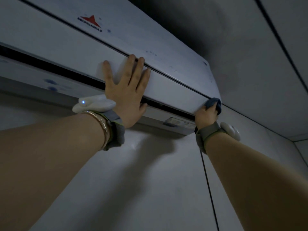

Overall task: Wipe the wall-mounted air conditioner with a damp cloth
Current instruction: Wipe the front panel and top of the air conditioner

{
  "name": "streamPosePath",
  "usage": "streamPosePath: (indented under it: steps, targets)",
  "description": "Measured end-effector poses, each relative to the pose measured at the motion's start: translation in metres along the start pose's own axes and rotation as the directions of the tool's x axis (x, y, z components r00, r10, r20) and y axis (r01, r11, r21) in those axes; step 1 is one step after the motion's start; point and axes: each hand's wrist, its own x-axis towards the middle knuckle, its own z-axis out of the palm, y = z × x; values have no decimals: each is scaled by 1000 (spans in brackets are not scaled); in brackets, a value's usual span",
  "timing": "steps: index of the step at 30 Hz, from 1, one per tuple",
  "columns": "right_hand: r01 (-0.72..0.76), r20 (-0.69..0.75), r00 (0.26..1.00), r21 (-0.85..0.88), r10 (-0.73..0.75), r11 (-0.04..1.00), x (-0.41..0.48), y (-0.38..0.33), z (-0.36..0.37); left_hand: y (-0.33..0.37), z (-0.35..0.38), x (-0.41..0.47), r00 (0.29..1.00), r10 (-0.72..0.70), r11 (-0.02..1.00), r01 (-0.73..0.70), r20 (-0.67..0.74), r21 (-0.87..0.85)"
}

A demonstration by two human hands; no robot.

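The white wall-mounted air conditioner (70, 45) runs across the upper half of the view, seen from below, with a red star logo on its front panel. My left hand (126, 90) lies flat and spread on the lower front flap, fingertips reaching the dark seam above it. My right hand (205, 115) is at the unit's lower right corner, fingers closed on a small dark blue cloth (215, 103) pressed against that corner. Most of the cloth is hidden behind my fingers and the corner.
Blue smudges (50, 84) mark the underside at left, and small specks dot the front panel. A display strip (180, 122) sits under the unit near my right wrist. The grey wall (150, 180) below has a vertical seam at right. The ceiling is close above.
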Motion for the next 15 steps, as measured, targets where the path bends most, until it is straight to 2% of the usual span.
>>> streamPosePath:
  steps: [2,4,6,11,13,15]
  targets:
    - [-137,11,991,70,137,988,0,-3,-3,1,1,0,1000,-8,1000,8,14,22]
    - [-194,34,981,107,192,975,-7,-7,-2,2,1,2,999,-19,999,18,28,42]
    - [-143,17,990,75,142,987,-23,-12,7,2,0,2,999,-22,998,20,35,55]
    - [96,-16,995,-89,-98,991,-50,-9,27,1,-3,2,998,-24,1000,23,60,17]
    - [71,-48,996,-46,-73,996,-36,-5,22,1,-2,1,997,-16,1000,15,72,21]
    - [-19,-69,997,56,23,998,-27,-7,19,0,-1,1,997,-4,1000,2,74,19]
